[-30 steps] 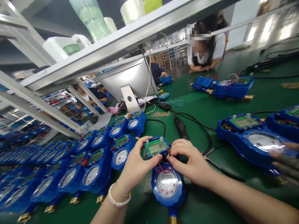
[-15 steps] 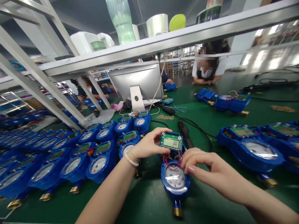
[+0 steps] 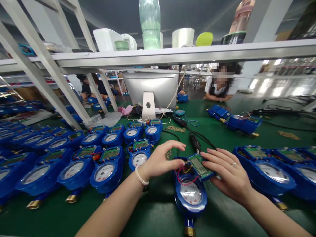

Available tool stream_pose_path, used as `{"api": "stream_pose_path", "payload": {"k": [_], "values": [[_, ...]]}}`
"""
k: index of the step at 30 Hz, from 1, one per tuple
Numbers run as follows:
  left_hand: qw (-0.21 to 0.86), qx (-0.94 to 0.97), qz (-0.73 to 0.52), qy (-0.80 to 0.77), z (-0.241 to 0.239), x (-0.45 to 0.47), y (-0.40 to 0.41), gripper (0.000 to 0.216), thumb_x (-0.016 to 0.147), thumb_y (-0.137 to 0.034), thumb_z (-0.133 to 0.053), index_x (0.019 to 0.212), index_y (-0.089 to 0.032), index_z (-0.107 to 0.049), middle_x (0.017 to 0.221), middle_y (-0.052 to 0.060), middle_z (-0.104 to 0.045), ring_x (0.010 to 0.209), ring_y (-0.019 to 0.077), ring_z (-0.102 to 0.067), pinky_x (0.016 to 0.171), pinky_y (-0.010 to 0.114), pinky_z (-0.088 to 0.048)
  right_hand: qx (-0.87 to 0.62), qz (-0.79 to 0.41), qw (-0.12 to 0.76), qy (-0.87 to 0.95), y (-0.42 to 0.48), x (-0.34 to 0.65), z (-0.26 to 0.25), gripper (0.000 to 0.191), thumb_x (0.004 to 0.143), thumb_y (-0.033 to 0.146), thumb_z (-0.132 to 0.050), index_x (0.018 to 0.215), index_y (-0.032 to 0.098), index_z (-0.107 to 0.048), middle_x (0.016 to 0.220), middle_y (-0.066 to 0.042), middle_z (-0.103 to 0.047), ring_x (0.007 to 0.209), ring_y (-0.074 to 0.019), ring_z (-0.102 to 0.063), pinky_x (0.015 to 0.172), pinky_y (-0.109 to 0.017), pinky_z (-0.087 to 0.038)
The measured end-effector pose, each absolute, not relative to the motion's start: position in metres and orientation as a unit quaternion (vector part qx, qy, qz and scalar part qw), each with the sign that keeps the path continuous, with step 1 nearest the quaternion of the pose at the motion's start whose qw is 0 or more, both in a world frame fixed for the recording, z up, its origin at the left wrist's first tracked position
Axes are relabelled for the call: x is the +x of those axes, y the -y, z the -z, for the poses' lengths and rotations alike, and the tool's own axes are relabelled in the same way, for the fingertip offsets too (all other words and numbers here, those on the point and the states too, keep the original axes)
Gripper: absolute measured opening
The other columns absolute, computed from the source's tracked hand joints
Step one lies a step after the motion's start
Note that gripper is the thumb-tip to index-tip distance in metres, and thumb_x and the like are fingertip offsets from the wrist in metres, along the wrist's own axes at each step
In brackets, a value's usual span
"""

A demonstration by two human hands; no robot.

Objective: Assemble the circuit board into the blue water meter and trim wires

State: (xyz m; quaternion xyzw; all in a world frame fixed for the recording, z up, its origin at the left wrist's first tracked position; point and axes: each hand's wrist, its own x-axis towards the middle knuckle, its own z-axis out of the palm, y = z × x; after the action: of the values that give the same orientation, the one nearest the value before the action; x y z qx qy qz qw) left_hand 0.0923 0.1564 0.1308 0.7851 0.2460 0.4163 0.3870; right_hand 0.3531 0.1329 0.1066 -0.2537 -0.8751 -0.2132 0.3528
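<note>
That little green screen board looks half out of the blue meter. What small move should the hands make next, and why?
Probably tuck the red wires down and tip the green board level into its housing. It sits tilted over the blue meter, with the right hand on its edge and the left hand beside the opening, and the wires are looped loose beneath it.

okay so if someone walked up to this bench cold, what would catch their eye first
Probably the rows of blue water meters covering the green table on the left. Next, the two hands in the middle: the left hand and right hand sit either side of an open meter, its green display board tilted up over red wires. Behind stands a silver monitor.
</note>
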Motion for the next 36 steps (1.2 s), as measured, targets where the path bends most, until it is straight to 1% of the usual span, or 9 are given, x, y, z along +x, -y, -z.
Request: {"api": "stream_pose_path", "payload": {"k": [3, 7, 12, 18, 21, 26, 29, 33, 36], "values": [[0.278, 0.849, -0.388, -0.226, -0.126, 0.079, -0.135, 0.05, 0.061, -0.032, -0.088, 0.106, -0.022, -0.067, 0.119, 0.01, -0.06, 0.114, 0.0261, -0.054, 0.104, 0.039, -0.038, -0.251, 0.213, 0.343, 0.88, -0.124, 0.355, -0.109, 0.028, 0.079, 0.013, -0.061, 0.107, 0.014, -0.057, 0.119, -0.014, -0.065, 0.123, -0.0259, -0.052, 0.105, -0.048, -0.038], [0.091, 0.907, -0.363, -0.194, -0.121, 0.073, -0.123, 0.011, 0.083, -0.016, -0.065, 0.093, -0.019, -0.066, 0.111, 0.008, -0.067, 0.108, 0.0216, -0.059, 0.103, 0.039, -0.042, -0.254, 0.226, 0.338, 0.878, -0.115, 0.357, -0.11, 0.031, 0.077, 0.011, -0.062, 0.108, 0.013, -0.057, 0.114, -0.013, -0.067, 0.121, -0.0262, -0.053, 0.106, -0.05, -0.037], [0.159, 0.903, -0.355, -0.181, -0.128, 0.068, -0.111, 0.011, 0.081, -0.011, -0.062, 0.088, -0.019, -0.061, 0.097, 0.006, -0.071, 0.106, 0.0195, -0.062, 0.107, 0.036, -0.043, -0.284, 0.216, 0.326, 0.875, -0.106, 0.356, -0.11, 0.033, 0.077, 0.013, -0.06, 0.109, 0.013, -0.058, 0.109, -0.012, -0.067, 0.119, -0.027, -0.053, 0.105, -0.052, -0.036], [0.148, 0.899, -0.349, -0.218, -0.117, 0.064, -0.111, 0.006, 0.087, -0.015, -0.055, 0.082, -0.016, -0.059, 0.065, 0.0, -0.057, 0.061, 0.0134, -0.054, 0.088, 0.039, -0.046, -0.319, 0.162, 0.324, 0.876, -0.092, 0.348, -0.124, 0.027, 0.075, 0.013, -0.059, 0.102, 0.014, -0.059, 0.103, -0.009, -0.066, 0.113, -0.0251, -0.055, 0.106, -0.051, -0.034], [0.114, 0.902, -0.324, -0.263, -0.115, 0.065, -0.115, 0.005, 0.087, -0.016, -0.055, 0.085, -0.017, -0.06, 0.067, -0.001, -0.056, 0.063, 0.0143, -0.052, 0.076, 0.037, -0.037, -0.351, 0.117, 0.313, 0.875, -0.086, 0.342, -0.137, 0.022, 0.075, 0.015, -0.059, 0.096, 0.017, -0.06, 0.095, -0.003, -0.066, 0.101, -0.021, -0.058, 0.102, -0.045, -0.035], [0.119, 0.897, -0.307, -0.294, -0.12, 0.077, -0.117, 0.014, 0.087, -0.021, -0.06, 0.101, -0.018, -0.061, 0.078, 0.0, -0.063, 0.072, 0.0161, -0.055, 0.072, 0.034, -0.03, -0.401, 0.048, 0.277, 0.872, -0.077, 0.334, -0.159, 0.001, 0.075, 0.02, -0.059, 0.075, 0.02, -0.059, 0.072, 0.001, -0.059, 0.074, -0.0169, -0.053, 0.076, -0.036, -0.037], [0.155, 0.88, -0.325, -0.308, -0.127, 0.087, -0.123, 0.018, 0.085, -0.023, -0.065, 0.103, -0.021, -0.064, 0.079, -0.001, -0.066, 0.073, 0.0157, -0.058, 0.074, 0.034, -0.032, -0.442, 0.004, 0.228, 0.868, -0.08, 0.331, -0.174, 0.008, 0.077, 0.027, -0.057, 0.074, 0.021, -0.061, 0.07, -0.001, -0.058, 0.07, -0.0187, -0.051, 0.068, -0.035, -0.036], [0.215, 0.839, -0.357, -0.351, -0.135, 0.096, -0.141, 0.013, 0.084, -0.021, -0.066, 0.096, -0.024, -0.068, 0.08, -0.003, -0.069, 0.073, 0.0156, -0.06, 0.072, 0.031, -0.039, -0.535, -0.155, 0.123, 0.821, -0.102, 0.327, -0.192, 0.019, 0.077, 0.033, -0.053, 0.087, 0.024, -0.067, 0.077, -0.003, -0.063, 0.07, -0.0199, -0.055, 0.062, -0.033, -0.037], [0.225, 0.824, -0.372, -0.363, -0.137, 0.097, -0.151, 0.015, 0.086, -0.018, -0.06, 0.098, -0.023, -0.067, 0.082, -0.001, -0.068, 0.072, 0.0153, -0.06, 0.066, 0.028, -0.044, -0.555, -0.361, 0.115, 0.741, -0.125, 0.324, -0.198, 0.024, 0.073, 0.028, -0.055, 0.093, 0.022, -0.068, 0.08, -0.002, -0.065, 0.071, -0.0173, -0.056, 0.062, -0.028, -0.039]]}}
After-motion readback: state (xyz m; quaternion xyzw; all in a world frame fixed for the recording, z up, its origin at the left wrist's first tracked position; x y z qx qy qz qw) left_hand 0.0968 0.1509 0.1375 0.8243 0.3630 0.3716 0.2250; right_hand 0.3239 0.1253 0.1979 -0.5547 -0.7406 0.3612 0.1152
